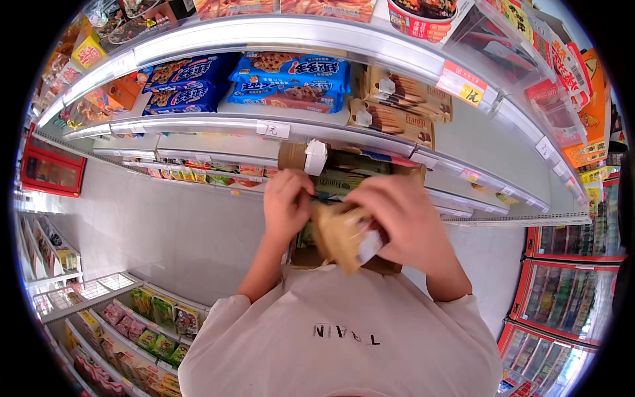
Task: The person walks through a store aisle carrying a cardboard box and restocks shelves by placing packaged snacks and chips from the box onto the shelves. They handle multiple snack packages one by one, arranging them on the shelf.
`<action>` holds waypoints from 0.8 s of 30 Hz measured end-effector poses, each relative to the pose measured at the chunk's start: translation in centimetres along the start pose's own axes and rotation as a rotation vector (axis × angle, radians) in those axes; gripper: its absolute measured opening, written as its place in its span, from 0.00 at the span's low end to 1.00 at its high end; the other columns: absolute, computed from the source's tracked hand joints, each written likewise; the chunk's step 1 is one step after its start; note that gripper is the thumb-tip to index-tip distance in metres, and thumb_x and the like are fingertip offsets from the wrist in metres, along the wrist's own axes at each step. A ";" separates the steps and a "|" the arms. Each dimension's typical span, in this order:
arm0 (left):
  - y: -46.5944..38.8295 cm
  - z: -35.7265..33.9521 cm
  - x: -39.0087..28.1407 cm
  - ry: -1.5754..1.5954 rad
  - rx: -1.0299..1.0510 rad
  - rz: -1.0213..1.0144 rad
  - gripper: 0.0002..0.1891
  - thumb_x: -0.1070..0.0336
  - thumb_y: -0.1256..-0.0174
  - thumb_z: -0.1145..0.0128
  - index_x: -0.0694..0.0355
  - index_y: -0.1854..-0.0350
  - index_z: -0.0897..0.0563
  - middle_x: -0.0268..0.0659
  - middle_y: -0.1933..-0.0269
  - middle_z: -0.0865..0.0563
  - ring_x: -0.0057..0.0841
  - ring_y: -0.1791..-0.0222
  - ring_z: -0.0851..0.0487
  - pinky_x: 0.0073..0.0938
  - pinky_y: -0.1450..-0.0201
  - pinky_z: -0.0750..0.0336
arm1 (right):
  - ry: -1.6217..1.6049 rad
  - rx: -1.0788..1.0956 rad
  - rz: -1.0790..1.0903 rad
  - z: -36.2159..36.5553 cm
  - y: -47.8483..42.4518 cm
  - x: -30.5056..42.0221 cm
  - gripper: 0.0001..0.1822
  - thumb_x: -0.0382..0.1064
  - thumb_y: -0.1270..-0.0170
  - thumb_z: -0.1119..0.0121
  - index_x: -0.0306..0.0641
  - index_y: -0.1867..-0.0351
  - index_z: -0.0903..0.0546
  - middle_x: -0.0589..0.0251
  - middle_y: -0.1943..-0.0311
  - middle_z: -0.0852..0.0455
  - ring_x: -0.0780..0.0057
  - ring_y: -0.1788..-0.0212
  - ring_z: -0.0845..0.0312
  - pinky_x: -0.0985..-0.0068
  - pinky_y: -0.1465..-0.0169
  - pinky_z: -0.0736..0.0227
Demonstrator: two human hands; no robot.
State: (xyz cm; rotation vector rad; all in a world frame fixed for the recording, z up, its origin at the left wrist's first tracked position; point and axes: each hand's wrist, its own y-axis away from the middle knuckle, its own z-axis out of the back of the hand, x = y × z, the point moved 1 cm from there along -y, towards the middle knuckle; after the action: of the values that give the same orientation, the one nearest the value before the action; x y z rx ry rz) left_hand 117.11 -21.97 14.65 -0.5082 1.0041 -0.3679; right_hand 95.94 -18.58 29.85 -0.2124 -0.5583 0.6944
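My right hand (407,223) grips a tan-gold snack package (340,233), blurred by motion, in front of my chest. At the package's left side is my left hand (287,201), its fingers curled; whether it holds anything is hard to tell. Beneath both hands stands an open cardboard box (302,258) with green Franzzi packages (335,183) inside. A white roll-like object (316,157) sits at the box's far left corner. On the shelf beyond, tan Franzzi biscuit packages (392,121) lie stacked to the right of blue cookie packages (290,82).
Shelf edges (268,128) with price tags curve across just beyond the box. Lower shelves (238,166) hold more packets. Behind me at the left stands another snack rack (144,332); red-framed glass-door cabinets (560,297) line the right. Grey floor (188,228) shows at the left.
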 end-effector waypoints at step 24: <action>0.4 0.8 -2.0 -0.364 0.402 -0.037 0.26 0.74 0.49 0.31 0.47 0.46 0.21 0.30 0.70 0.14 0.30 0.65 0.14 0.36 0.52 0.29 | 0.249 0.236 -0.276 -7.1 4.1 -6.9 0.38 0.37 0.50 0.23 0.46 0.33 0.22 0.63 0.42 0.17 0.61 0.37 0.22 0.59 0.36 0.28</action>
State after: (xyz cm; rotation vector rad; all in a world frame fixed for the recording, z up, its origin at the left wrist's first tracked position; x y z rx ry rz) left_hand 116.82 -20.42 16.21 -0.2165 0.5489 -0.4780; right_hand 93.26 -20.00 19.56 0.0007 -0.2570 0.4517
